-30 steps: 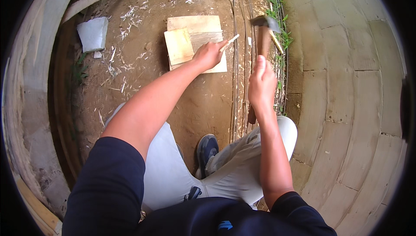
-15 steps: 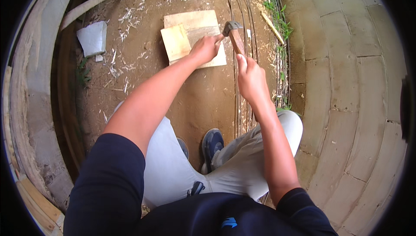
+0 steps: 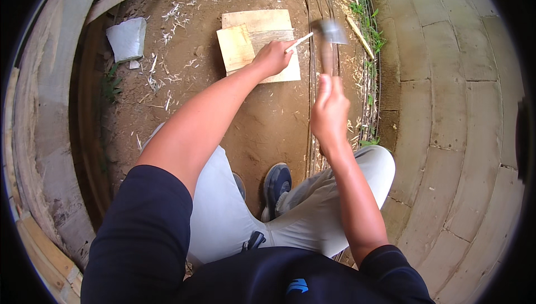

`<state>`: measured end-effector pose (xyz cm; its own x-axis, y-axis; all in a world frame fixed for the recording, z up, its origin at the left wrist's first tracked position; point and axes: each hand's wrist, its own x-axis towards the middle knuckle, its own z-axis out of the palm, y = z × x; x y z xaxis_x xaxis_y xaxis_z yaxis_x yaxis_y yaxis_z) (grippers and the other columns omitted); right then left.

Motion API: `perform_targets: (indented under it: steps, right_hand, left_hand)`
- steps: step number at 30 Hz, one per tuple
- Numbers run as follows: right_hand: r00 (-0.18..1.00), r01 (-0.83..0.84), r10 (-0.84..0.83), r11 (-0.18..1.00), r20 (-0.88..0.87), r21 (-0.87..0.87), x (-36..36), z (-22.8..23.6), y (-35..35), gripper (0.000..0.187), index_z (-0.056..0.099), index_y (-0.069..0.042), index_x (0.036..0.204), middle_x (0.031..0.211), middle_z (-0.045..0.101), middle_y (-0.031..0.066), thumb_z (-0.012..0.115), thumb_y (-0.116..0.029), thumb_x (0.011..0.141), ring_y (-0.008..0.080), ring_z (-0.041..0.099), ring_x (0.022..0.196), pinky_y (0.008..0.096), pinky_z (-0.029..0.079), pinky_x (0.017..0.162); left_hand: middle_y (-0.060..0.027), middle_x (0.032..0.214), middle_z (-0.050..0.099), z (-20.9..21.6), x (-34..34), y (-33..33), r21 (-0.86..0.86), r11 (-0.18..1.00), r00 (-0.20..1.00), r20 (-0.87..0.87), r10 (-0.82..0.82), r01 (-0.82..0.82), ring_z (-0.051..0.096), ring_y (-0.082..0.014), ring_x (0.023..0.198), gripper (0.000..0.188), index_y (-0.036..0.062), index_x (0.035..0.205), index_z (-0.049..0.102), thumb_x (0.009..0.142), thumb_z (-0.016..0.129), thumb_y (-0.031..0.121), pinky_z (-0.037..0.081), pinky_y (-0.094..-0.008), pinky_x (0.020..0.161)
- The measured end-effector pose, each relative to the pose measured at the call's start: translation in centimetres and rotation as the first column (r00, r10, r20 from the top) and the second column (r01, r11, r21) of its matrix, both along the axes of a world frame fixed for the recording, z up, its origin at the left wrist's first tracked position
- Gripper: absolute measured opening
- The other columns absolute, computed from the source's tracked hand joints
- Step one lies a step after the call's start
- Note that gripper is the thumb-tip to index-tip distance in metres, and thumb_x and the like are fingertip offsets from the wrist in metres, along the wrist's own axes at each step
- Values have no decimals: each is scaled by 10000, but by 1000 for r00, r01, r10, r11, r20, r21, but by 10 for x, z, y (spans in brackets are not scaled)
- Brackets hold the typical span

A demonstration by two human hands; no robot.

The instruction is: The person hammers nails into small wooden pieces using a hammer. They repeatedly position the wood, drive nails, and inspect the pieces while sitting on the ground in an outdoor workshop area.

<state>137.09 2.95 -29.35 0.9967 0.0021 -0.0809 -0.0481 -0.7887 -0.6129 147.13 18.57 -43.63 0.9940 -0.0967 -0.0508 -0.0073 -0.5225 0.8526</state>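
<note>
My left hand (image 3: 272, 58) is closed around a thin pale wooden stick (image 3: 300, 42), whose free end points up and right. It is over the stacked wooden boards (image 3: 257, 18) on the ground, near their right side. A smaller, yellowish board (image 3: 235, 47) lies on top of them at the left. My right hand (image 3: 330, 111) grips the wooden handle of a short tool with a grey metal head (image 3: 330, 31). That head is raised to the right of the stick, apart from it, and smeared by motion, so its exact kind cannot be made out.
Thin dark rods (image 3: 309, 2) run along the ground beside the boards. Grass (image 3: 371, 33) edges a block wall or paving (image 3: 449, 108) at right. A whitish stone slab (image 3: 127, 40) and wood shavings (image 3: 152, 78) lie at left, near large timbers (image 3: 47, 108).
The metal-headed tool has swung up and right, away from the stick. More of the stick shows, and the whole scene has shifted slightly right in view.
</note>
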Motion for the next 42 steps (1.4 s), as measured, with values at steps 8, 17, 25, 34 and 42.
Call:
perform_targets:
  steps: [8, 17, 25, 34, 42]
  right_hand:
    - [999, -34, 34, 997, 7, -66, 4, 1, 7, 463, 596, 24, 1029, 805, 647, 350, 418, -399, 1085, 568, 627, 815, 614, 473, 704]
    - [998, -43, 42, 999, -44, -21, 1, -3, 6, 479, 591, 49, 1022, 760, 632, 346, 409, -389, 1093, 557, 629, 758, 597, 464, 668]
    - [990, 108, -133, 940, 55, 322, 56, 6, -19, 503, 605, 12, 887, 705, 618, 184, 479, -442, 1062, 297, 605, 653, 435, 470, 636]
    - [980, 182, -147, 929, -132, 322, 105, -3, -28, 550, 583, 13, 971, 741, 637, 115, 933, -324, 715, 193, 665, 702, 344, 544, 626]
    - [983, 131, -68, 911, -170, 390, 111, -17, 3, 464, 580, 4, 895, 775, 666, 100, 935, -231, 711, 180, 664, 699, 360, 543, 624]
  left_hand:
    - [-269, 946, 689, -7, 1, 7, -1, 1000, 996, 83, 23, -23, 657, -474, 923, 264, 40, 1121, 690, 972, 609, 242, 524, -517, 781]
    - [-267, 950, 693, -1, 3, 5, 12, 1000, 1000, 22, 6, -7, 667, -465, 927, 266, 38, 1156, 684, 988, 591, 223, 528, -518, 784]
    - [-262, 1063, 722, 41, 8, 4, 31, 997, 979, -194, 69, -64, 703, -383, 1029, 386, -17, 1185, 683, 927, 690, 270, 545, -448, 894]
    - [-95, 1245, 675, 69, -7, 7, -446, 884, 990, 36, -134, 136, 632, -157, 1126, 544, 10, 1359, 565, 880, 781, 149, 505, -340, 982]
    - [-94, 1240, 660, 71, -4, 32, -435, 898, 998, 52, -48, 66, 625, -130, 1120, 534, 19, 1339, 553, 867, 799, 69, 516, -312, 962]
